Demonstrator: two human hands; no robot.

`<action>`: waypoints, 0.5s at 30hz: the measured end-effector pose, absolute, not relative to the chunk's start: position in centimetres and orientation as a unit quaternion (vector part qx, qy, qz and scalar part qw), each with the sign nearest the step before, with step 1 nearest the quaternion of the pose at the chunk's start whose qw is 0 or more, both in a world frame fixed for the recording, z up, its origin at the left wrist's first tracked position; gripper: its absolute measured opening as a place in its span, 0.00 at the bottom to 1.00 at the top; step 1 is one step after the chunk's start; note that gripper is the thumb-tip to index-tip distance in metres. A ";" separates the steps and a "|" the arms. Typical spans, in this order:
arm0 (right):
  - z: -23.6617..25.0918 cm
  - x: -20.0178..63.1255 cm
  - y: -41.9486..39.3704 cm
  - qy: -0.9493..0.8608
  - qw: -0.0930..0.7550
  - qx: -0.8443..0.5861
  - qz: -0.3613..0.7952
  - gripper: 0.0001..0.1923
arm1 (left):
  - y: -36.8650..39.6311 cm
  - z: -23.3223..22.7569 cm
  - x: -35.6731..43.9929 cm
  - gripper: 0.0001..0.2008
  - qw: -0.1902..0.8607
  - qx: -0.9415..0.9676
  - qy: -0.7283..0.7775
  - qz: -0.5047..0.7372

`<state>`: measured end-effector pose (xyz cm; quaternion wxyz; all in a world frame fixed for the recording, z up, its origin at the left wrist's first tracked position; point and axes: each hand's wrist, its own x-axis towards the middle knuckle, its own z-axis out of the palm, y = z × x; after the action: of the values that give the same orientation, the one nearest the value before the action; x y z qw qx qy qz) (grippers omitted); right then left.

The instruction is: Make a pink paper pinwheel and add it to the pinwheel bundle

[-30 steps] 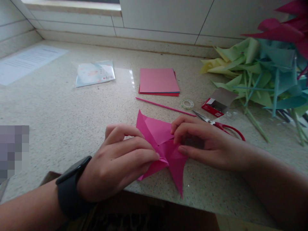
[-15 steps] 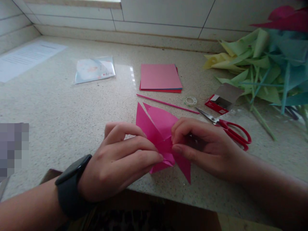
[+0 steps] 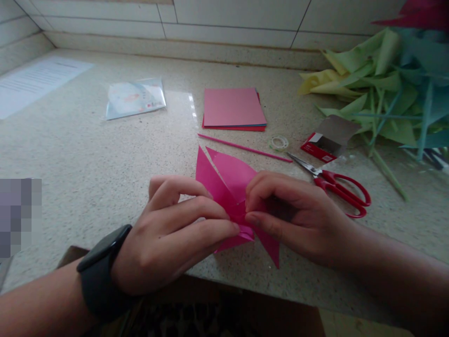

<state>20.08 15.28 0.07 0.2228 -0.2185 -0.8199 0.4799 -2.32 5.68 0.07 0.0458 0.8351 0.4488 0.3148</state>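
pink paper (image 3: 229,180) part-folded into pointed flaps, left hand (image 3: 168,236) and right hand (image 3: 291,213) both pinching its centre, straw (image 3: 244,148) just behind it unused.

The speckled stone table (image 3: 87,168) lies bare along its near edge left of the folded pink paper (image 3: 231,187), up to the clear plastic sleeve (image 3: 135,97) and white printed sheet (image 3: 35,84) near the far left corner. Toward the far edge, a thin pink stick (image 3: 245,148), a stack of pink square paper (image 3: 233,108) and a small tape roll (image 3: 279,142) stand in the way. On the right, red-handled scissors (image 3: 336,186), a small red box (image 3: 324,142) and a heap of green and teal paper pinwheels (image 3: 386,93) crowd the table.
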 end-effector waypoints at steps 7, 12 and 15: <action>-0.1 19.8 15.2 -0.818 0.224 -0.211 0.485 0.04 | 5.7 -0.1 -2.2 0.07 0.038 0.828 0.448 0.336; 0.0 19.8 15.2 -0.818 0.221 -0.208 0.489 0.04 | 5.7 -0.2 -2.1 0.06 0.035 0.826 0.446 0.342; 0.0 19.9 15.3 -0.821 0.221 -0.197 0.488 0.02 | 5.8 -0.2 -2.0 0.05 0.029 0.823 0.451 0.344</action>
<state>19.93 15.26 0.01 0.2206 -0.1967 -0.8214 0.4879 -1.97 5.80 -0.19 0.0286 0.8230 0.4512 0.3438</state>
